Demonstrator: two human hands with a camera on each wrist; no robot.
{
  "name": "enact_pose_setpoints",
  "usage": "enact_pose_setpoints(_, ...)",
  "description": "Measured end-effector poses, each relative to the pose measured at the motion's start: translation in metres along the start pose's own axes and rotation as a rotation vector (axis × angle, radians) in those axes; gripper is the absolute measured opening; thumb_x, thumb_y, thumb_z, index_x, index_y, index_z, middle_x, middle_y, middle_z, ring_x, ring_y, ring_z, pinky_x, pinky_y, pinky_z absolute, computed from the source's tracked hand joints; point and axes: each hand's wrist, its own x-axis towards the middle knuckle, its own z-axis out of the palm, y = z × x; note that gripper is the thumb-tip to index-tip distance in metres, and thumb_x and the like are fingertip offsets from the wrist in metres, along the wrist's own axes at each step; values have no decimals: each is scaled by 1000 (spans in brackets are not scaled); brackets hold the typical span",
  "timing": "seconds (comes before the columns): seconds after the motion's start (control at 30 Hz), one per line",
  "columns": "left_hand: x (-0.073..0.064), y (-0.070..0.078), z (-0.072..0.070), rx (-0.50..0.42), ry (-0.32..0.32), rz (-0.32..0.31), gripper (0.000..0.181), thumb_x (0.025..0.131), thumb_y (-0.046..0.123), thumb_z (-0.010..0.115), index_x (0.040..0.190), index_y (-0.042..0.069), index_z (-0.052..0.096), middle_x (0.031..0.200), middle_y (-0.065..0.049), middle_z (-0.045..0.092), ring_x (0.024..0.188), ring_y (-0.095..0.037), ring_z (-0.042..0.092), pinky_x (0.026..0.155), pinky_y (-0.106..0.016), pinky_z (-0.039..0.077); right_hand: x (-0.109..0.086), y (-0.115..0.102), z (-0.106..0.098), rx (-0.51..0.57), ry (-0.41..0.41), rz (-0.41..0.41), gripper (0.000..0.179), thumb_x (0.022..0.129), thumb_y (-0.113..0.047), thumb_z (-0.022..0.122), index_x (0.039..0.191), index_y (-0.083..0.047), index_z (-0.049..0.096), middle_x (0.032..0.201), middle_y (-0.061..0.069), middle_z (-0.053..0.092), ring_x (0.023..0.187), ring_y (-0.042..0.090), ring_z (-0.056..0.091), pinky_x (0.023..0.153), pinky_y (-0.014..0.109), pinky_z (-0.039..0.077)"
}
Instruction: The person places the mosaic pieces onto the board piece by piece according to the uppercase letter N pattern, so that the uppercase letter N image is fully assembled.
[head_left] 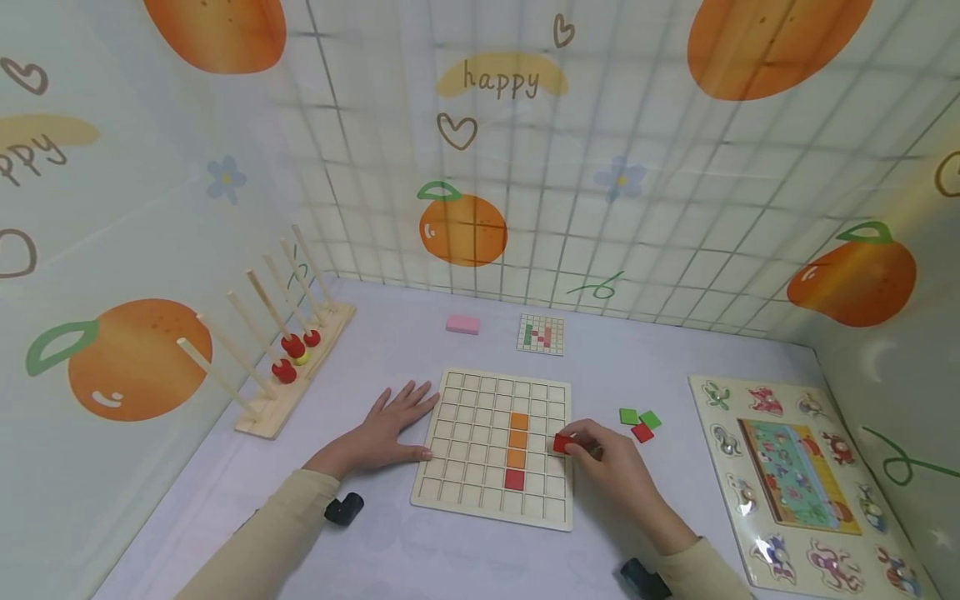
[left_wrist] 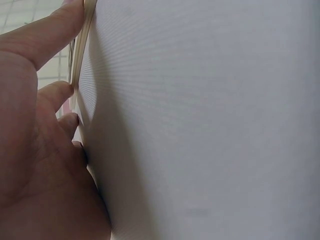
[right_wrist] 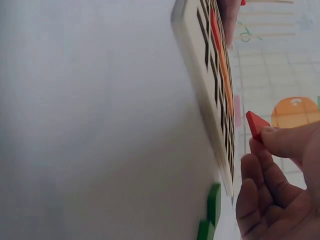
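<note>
A square wooden grid board [head_left: 472, 500] lies on the table, with a column of three orange tiles [head_left: 517, 438] and one red tile [head_left: 514, 479] below them set in its cells. My right hand [head_left: 611, 462] pinches a red square tile [right_wrist: 257, 124] between thumb and fingertips, over the board's right side. My left hand [head_left: 386, 433] is spread flat on the table, its thumb and fingertips at the board's left edge. In the left wrist view the fingers [left_wrist: 55, 95] reach along that edge.
Two green tiles [head_left: 628, 416] and a red tile [head_left: 642, 432] lie right of the board. Behind it are a pink block [head_left: 462, 325] and a small pattern card [head_left: 541, 334]. A peg stand [head_left: 258, 425] with beads is at left; a picture puzzle board [head_left: 720, 467] at right.
</note>
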Motion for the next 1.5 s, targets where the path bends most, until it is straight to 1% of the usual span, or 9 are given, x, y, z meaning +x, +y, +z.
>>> enact_pose_setpoints(0.13, 0, -1, 0, -3, 0, 1, 97, 87, 66, 67, 163, 23, 25, 171, -3, 9, 157, -28, -3, 124, -56, -8, 1, -7, 7, 20, -10, -31, 23, 89, -15, 80, 108, -26, 72, 86, -12, 70, 76, 10, 59, 68, 22, 55)
enact_pose_setpoints(0.37, 0, -2, 1, -11, 1, 7, 97, 87, 66, 67, 163, 24, 25, 171, -1, 9, 157, -27, -3, 124, -56, -9, 3, -18, 19, 67, -53, -73, 21, 90, -14, 79, 106, -26, 72, 85, -13, 68, 74, 9, 59, 65, 22, 53)
enact_pose_setpoints(0.57, 1, -2, 1, -12, -2, 4, 97, 87, 66, 67, 163, 23, 25, 171, -1, 8, 157, -27, -4, 123, -56, -9, 4, -27, 28, 76, -76, -105, 20, 90, -13, 78, 105, -26, 72, 85, -15, 68, 75, 8, 59, 69, 23, 54)
enact_pose_setpoints(0.77, 0, -2, 1, -11, 3, 9, 97, 87, 65, 67, 163, 22, 25, 171, -3, 9, 157, -30, -2, 123, -57, -8, 6, -34, 38, 58, -96, -162, 18, 92, -14, 77, 106, -24, 74, 89, -17, 70, 76, 4, 60, 71, 23, 55)
enact_pose_setpoints(0.97, 0, -1, 0, -8, 0, 12, 97, 87, 65, 68, 163, 21, 25, 171, -3, 9, 157, -31, -1, 123, -58, -8, 7, -42, 45, 63, -138, -196, 15, 93, -16, 75, 106, -24, 74, 89, -18, 69, 75, 3, 59, 70, 23, 54)
enact_pose_setpoints(1.13, 0, -2, 1, 0, 6, 17, 97, 87, 65, 67, 163, 21, 25, 171, -4, 10, 157, -31, -1, 123, -58, -7, 6, -46, 50, 26, -138, -233, 14, 93, -15, 76, 104, -24, 75, 96, -17, 72, 80, 3, 59, 74, 25, 55)
enact_pose_setpoints(1.27, 0, -2, 1, -4, 8, 22, 97, 87, 65, 67, 163, 21, 26, 171, -4, 10, 157, -31, -1, 123, -58, -6, 6, -47, 54, -25, -122, -242, 15, 92, -16, 77, 103, -25, 76, 100, -15, 72, 84, 4, 58, 76, 27, 54)
enact_pose_setpoints(1.5, 0, -1, 0, -6, 0, 19, 97, 88, 65, 67, 163, 21, 25, 171, -4, 10, 157, -31, -2, 123, -58, -7, 9, -49, 60, -64, -129, -240, 13, 93, -19, 76, 104, -25, 75, 99, -15, 71, 85, 4, 57, 79, 28, 54)
